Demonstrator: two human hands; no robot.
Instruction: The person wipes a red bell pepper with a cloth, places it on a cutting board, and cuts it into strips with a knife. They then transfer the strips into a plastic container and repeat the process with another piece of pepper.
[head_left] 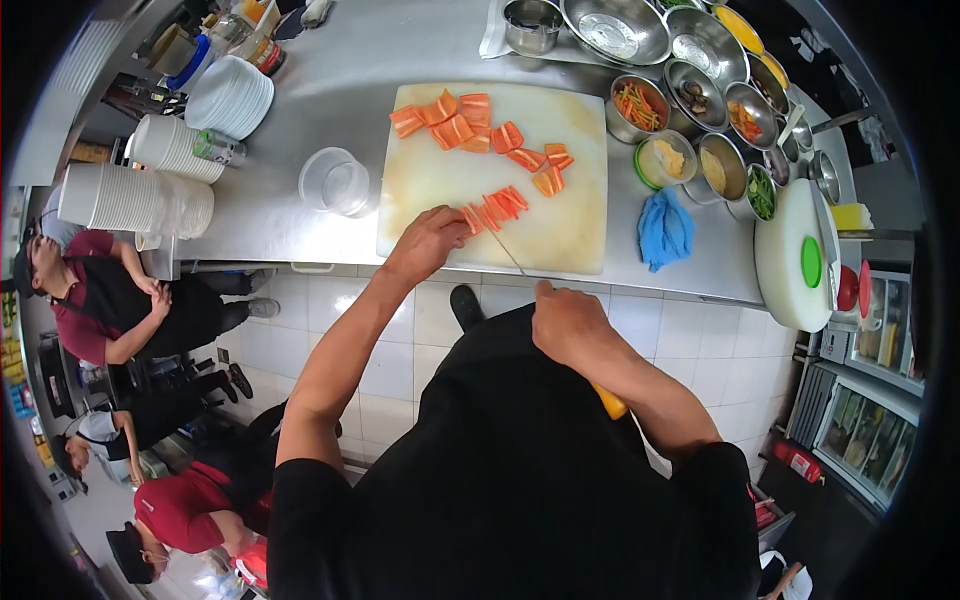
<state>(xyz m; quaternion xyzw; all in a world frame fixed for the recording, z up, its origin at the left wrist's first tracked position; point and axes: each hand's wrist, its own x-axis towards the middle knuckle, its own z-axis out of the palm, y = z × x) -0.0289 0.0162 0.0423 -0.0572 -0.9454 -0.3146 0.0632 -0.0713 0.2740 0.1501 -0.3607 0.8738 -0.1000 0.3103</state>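
Note:
My left hand (pixel 430 242) rests at the near left of the white cutting board (pixel 575 225), its fingers curled and pressed on the end of some red pepper strips (pixel 495 207). In my right hand (pixel 572 322), closed around a grip that it hides, is a knife (pixel 510 254). The thin blade points away and to the left, its tip beside the strips. Farther up the board lie several wider pepper pieces (pixel 452 131), with a smaller group of pieces (pixel 548 180) to the right.
Left of the board stands a clear plastic tub (pixel 334 182); stacked white bowls (pixel 140 200) are beyond it. A blue cloth (pixel 665 229) and metal bowls of food (pixel 640 106) sit on the right. Several people, one in a maroon shirt (pixel 90 290), are at the left.

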